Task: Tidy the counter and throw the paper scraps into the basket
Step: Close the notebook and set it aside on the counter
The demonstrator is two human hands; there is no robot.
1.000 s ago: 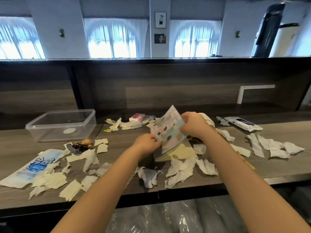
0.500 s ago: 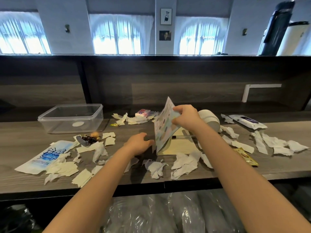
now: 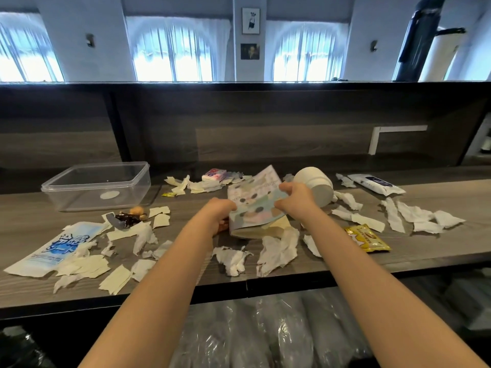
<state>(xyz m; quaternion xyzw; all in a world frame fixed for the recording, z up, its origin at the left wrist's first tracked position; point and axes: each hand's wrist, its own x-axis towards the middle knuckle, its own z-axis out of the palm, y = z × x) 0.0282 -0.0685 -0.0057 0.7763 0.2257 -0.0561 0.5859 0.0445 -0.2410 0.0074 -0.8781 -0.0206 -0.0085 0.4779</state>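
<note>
A notebook with a pastel patterned cover [image 3: 256, 200] lies mid-counter, its cover half lifted over cream pages. My right hand [image 3: 293, 197] pinches the cover's right edge. My left hand [image 3: 220, 215] grips the notebook's left side near the spine. Several torn white paper scraps [image 3: 277, 248] lie scattered over the grey wooden counter [image 3: 425, 251], left, front and right of the notebook. Below the counter's front edge sits a clear plastic liner [image 3: 265, 328]; the basket itself is hard to make out.
An empty clear plastic box [image 3: 98, 185] stands at the back left. A toilet roll [image 3: 316, 185] lies just behind my right hand. A blue-white packet [image 3: 53, 248], a yellow sachet [image 3: 368, 237], a wipes pack [image 3: 377, 183], a small tissue pack [image 3: 214, 175] and a small figurine [image 3: 130, 216] also lie on the counter.
The notebook cover, held upright before, has been lowered towards the pages. My left hand has moved in and taken hold of the notebook's left side.
</note>
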